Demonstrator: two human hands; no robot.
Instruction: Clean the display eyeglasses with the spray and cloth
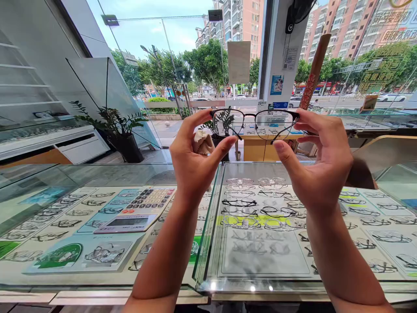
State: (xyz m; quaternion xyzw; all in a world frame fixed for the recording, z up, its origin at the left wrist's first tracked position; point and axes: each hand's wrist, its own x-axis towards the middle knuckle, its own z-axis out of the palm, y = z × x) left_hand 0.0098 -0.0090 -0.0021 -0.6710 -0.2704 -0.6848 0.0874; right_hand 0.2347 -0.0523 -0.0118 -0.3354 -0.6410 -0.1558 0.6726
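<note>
A pair of eyeglasses [250, 114] with a dark upper rim is held up in the air above the glass counter, one side in each hand. My left hand [198, 152] pinches its left end, and a crumpled light cloth [203, 142] is tucked in the same palm. My right hand [319, 152] grips the right end near the hinge, fingers behind and thumb below. Both temples point away and down. Under my hands, the glass display case [260, 278] has several rows of eyeglass frames [278, 211] in it.
A calculator [130, 222] lies left of my left forearm, near a white box with a green design [81, 256]. Potted plants [125, 143] stand beyond the counter. A curved brown panel [384, 152] is at the right. Large windows face a street.
</note>
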